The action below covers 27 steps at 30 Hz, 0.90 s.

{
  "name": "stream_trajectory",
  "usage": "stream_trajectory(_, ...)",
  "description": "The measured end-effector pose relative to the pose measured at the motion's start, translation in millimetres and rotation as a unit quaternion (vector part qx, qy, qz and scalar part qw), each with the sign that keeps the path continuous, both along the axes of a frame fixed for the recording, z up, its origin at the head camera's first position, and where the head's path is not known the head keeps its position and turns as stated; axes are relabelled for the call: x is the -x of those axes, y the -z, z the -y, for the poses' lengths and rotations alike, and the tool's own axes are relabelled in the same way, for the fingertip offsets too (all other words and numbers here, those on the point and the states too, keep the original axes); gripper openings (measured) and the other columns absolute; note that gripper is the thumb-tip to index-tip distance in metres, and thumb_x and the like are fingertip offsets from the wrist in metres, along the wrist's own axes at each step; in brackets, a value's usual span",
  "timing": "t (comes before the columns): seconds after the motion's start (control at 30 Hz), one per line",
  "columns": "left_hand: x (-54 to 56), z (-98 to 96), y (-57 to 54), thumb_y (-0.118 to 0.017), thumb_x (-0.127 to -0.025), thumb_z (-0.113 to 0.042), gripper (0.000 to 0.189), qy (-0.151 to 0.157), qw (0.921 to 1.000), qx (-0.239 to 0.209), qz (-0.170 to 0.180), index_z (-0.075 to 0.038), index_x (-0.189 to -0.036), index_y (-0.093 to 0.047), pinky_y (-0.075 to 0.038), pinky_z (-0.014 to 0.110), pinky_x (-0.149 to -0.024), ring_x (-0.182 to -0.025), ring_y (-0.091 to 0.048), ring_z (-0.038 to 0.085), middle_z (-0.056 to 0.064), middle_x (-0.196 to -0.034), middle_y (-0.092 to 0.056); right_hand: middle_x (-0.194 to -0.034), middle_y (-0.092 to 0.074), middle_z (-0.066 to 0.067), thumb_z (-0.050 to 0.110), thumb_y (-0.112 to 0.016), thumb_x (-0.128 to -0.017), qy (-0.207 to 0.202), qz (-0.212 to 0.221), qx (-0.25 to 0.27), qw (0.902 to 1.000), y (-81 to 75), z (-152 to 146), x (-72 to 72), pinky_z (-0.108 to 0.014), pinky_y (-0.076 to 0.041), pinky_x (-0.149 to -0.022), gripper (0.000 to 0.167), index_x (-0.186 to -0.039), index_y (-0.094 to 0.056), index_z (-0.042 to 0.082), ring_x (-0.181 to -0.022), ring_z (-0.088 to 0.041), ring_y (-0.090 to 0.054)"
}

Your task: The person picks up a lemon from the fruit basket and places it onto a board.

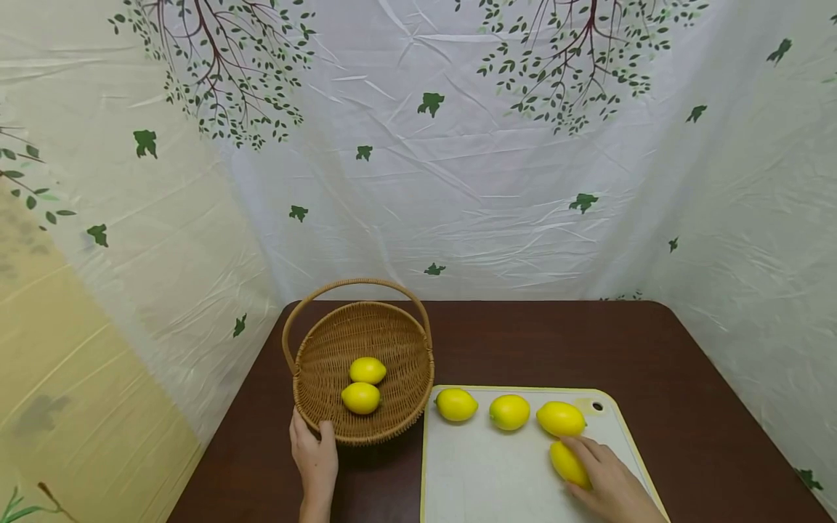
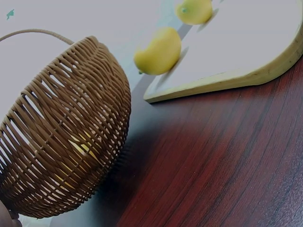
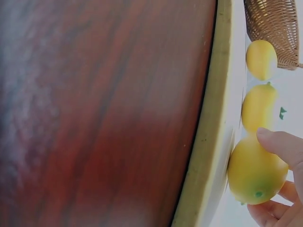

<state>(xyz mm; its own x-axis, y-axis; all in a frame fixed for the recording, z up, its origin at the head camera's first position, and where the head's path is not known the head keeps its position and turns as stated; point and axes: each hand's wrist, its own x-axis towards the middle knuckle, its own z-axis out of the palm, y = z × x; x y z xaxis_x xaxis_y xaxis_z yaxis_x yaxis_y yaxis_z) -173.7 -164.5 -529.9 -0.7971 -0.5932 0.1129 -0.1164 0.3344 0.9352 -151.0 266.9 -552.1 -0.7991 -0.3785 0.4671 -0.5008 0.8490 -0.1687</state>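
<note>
A round wicker basket (image 1: 320,349) with an arched handle stands tilted at the left of the table, its inside facing me. Two lemons (image 1: 360,399) lie in it. My left hand (image 1: 315,454) holds the near left rim, thumb over the edge; in the left wrist view only a bit of that hand shows beside the basket (image 2: 71,127). On the white cutting board (image 1: 487,479), my right hand (image 1: 608,476) grips a lemon (image 1: 567,465) between thumb and fingers. This lemon (image 3: 255,170) appears close up in the right wrist view, partly covered by the hand.
Along the board's far edge sit a left lemon (image 1: 456,404), a middle lemon (image 1: 509,412) and a right lemon (image 1: 560,418), the last just beyond the gripped one. Under everything is a dark brown table (image 1: 543,341). A white leaf-printed cloth (image 1: 418,181) hangs behind it.
</note>
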Motion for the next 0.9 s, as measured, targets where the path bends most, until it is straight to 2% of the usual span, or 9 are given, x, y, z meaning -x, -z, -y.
stream_trajectory(0.17,0.3,0.5,-0.9,-0.042,-0.089,-0.014,0.066,0.002,1.0,-0.004,0.005,0.001,-0.146,-0.011,-0.023,0.057,-0.097,-0.128,-0.023,0.043,0.026,-0.144,-0.018,-0.102,-0.059,-0.004,0.024,-0.086,-0.05,-0.01,-0.028,-0.001,0.9995,0.0,0.7,0.4,-0.04,-0.045,-0.076,0.069,-0.111,-0.06,0.005,-0.087,-0.019,-0.056)
stream_trajectory(0.77,0.5,0.5,0.4,-0.044,-0.089,-0.012,0.065,-0.007,0.9999,0.007,-0.008,0.003,-0.145,-0.015,-0.024,0.056,-0.097,-0.127,-0.026,0.043,0.027,-0.143,-0.022,-0.101,-0.058,-0.006,0.025,-0.085,-0.051,-0.02,-0.054,-0.004,0.9983,-4.7,0.1,2.9,-0.038,-0.042,-0.078,0.068,-0.111,-0.06,0.005,-0.09,-0.021,-0.055)
stream_trajectory(0.8,0.5,0.3,0.9,-0.044,-0.089,-0.012,0.065,-0.008,0.9999,0.008,-0.008,0.003,-0.145,-0.015,-0.024,0.056,-0.097,-0.127,-0.027,0.044,0.027,-0.142,-0.023,-0.101,-0.058,-0.006,0.027,-0.085,-0.053,-0.026,-0.059,-0.002,0.9979,-5.1,-0.3,3.8,-0.036,-0.04,-0.079,0.067,-0.111,-0.06,0.004,-0.09,-0.021,-0.055)
stream_trajectory(0.9,0.3,-0.1,1.4,-0.044,-0.089,-0.012,0.065,-0.008,0.9999,0.009,-0.005,0.003,-0.145,-0.015,-0.025,0.056,-0.097,-0.126,-0.027,0.044,0.027,-0.142,-0.023,-0.101,-0.058,-0.01,0.047,-0.071,-0.073,-0.057,-0.084,0.027,0.9945,-6.4,0.2,7.5,-0.024,-0.031,-0.091,0.062,-0.111,-0.06,0.0,-0.089,-0.025,-0.054)
